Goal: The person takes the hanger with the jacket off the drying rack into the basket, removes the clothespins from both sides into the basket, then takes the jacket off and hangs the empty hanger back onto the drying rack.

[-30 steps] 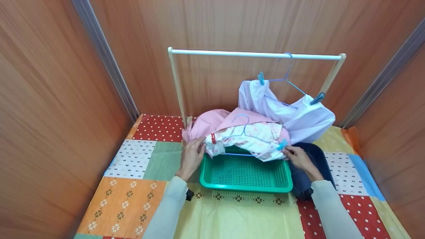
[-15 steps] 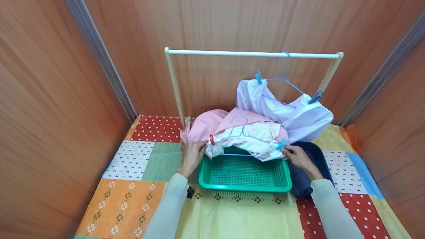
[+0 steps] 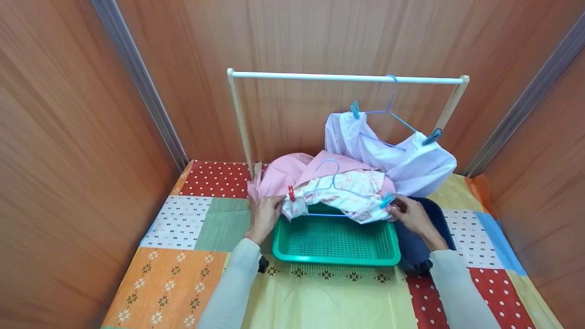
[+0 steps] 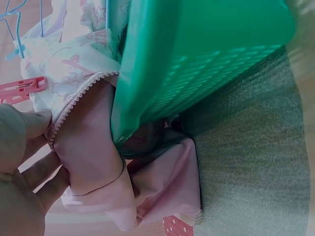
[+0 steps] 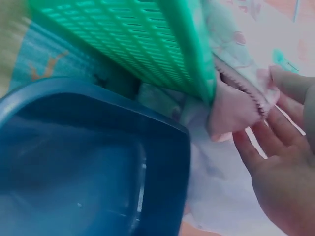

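Centrally in the head view, a white printed garment [image 3: 354, 201] stretches between my two hands, its long axis running left to right above the back part of a green basket [image 3: 337, 262]. It lies directly inward from each hand, so neither hand is nearer: each is at an end. My left hand [image 3: 265, 218] pinches the garment's left edge, just beside a red clip [image 3: 291, 193]. My right hand [image 3: 415, 216] pinches the opposite edge, right beside a light blue clip [image 3: 387, 200]. In the wrist views, thumb and fingers close on a toothed trim, with pink material underneath.

A blue hanger [image 3: 333, 184] lies with the printed garment, its hook pointing toward the top of the frame, its lower bar showing below the cloth. Behind, at centre, is a heap of pink fabric [image 3: 292, 170]. To the upper right, a pale lilac garment [image 3: 406, 165] hangs by a second hanger [image 3: 388, 111] from a white bar [image 3: 311, 76]. A dark blue basin [image 5: 157, 120] sits right of the basket, on a patchwork cloth [image 3: 180, 272].

Compared with half a second ago, my right fingers sit slightly higher alongside the light blue clip and look more arched. My left hand and the printed garment are nearly unchanged, and the bar appears slightly lower in the frame.
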`<action>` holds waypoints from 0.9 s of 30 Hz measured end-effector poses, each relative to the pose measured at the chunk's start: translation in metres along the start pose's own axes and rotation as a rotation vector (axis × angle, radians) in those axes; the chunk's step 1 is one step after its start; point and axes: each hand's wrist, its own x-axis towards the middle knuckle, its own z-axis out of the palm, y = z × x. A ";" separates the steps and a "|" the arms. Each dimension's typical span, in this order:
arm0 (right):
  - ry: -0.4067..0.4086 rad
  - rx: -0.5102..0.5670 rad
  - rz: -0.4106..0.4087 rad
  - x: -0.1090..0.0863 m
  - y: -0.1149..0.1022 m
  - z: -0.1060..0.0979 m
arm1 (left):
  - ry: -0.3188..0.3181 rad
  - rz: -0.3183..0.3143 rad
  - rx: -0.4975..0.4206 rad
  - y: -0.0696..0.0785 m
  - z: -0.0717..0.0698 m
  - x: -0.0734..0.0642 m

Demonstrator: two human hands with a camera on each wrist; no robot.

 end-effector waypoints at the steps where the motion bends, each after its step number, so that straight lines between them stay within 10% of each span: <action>1: 0.018 0.000 -0.006 0.000 -0.002 -0.001 | -0.004 0.001 0.003 0.000 0.000 0.001; 27: 0.313 0.049 -0.117 0.005 -0.020 0.002 | -0.039 -0.038 0.015 0.002 -0.001 -0.001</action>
